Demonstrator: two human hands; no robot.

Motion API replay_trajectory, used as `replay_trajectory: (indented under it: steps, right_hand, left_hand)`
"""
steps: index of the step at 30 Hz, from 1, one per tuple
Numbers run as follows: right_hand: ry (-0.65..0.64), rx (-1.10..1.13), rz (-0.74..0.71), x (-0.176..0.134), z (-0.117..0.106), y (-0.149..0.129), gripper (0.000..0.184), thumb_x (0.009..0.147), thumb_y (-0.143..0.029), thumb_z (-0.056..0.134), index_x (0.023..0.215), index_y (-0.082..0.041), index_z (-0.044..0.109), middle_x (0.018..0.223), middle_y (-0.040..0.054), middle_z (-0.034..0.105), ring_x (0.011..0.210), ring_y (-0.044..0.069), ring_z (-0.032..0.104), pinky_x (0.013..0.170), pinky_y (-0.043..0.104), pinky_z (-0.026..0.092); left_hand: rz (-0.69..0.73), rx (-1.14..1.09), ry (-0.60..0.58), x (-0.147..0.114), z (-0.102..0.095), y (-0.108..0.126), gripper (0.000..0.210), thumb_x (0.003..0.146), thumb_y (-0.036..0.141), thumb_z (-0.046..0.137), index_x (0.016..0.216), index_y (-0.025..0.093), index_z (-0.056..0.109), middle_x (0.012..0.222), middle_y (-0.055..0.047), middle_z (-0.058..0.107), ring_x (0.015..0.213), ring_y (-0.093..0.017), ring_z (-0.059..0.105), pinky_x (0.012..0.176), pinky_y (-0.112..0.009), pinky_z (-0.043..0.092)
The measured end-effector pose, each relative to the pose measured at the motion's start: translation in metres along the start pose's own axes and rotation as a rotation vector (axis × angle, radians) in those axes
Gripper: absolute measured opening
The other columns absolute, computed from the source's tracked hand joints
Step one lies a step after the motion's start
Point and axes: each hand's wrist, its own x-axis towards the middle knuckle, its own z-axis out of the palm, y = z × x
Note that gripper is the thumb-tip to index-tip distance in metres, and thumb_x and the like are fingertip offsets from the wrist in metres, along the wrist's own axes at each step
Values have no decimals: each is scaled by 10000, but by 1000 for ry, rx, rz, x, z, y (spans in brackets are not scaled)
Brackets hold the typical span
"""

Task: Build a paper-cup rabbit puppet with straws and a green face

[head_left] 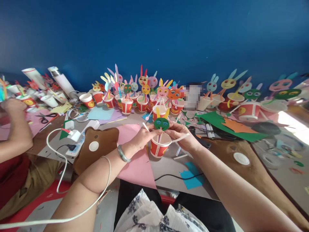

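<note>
In the middle of the head view is a round green paper face (159, 124) with two yellow ears and drawn eyes. My left hand (144, 136) is closed on its left edge, the thumb across its lower part; a thin white stick (145, 127) pokes up by those fingers. From the other side my right hand (181, 134) pinches the face's right edge. Just below, a red-and-white paper cup (158, 149) stands upright on the table, and thin strips run from the face into its mouth. A white strip (181, 138) sticks out past the cup's right rim.
Several cups with paper rabbit faces (145, 89) line the blue wall. A power strip (80, 141) and white cable lie left, near scissors (44, 118) and a person's arm (18, 129). Pink paper (137, 164), blue scraps (191, 177) and green sheets (231, 130) cover parts of the table.
</note>
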Motion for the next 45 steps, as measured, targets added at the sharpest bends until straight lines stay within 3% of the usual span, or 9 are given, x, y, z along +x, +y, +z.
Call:
replay_trajectory:
  steps: [7,14,21,28,45]
  right_hand:
    - [-41,75,14,-4,0,8,326,655,-417,892,847,-197,746,835,22,753,703,155,672,712,301,554]
    - [43,181,31,-5,7,16,343,600,-422,923,710,-202,683,711,-22,713,604,115,611,616,249,504]
    - [66,136,55,-5,4,26,332,633,-441,902,736,-202,696,754,-4,729,639,134,621,652,275,517]
    - [127,103,95,-10,9,22,382,630,-471,898,681,-201,634,637,-22,649,575,116,541,568,248,455]
    - [156,81,123,-12,11,24,344,663,-474,872,716,-208,659,702,2,695,620,146,592,620,274,500]
  left_hand:
    - [-4,32,-35,1,-1,-11,430,708,454,841,1023,170,768,962,-68,770,988,-238,677,891,-346,499]
    - [-2,66,-23,3,-3,-19,396,712,445,847,984,166,780,937,-73,769,951,-232,677,884,-346,506]
    - [-50,64,29,0,3,-17,372,715,452,849,937,161,781,922,-69,766,880,-205,663,880,-340,506]
    - [-60,58,14,-1,4,-17,385,722,461,838,950,157,774,949,-72,763,882,-204,660,868,-333,501]
    - [-123,61,86,2,2,-16,406,687,492,854,852,142,730,848,-67,722,802,-186,630,778,-315,498]
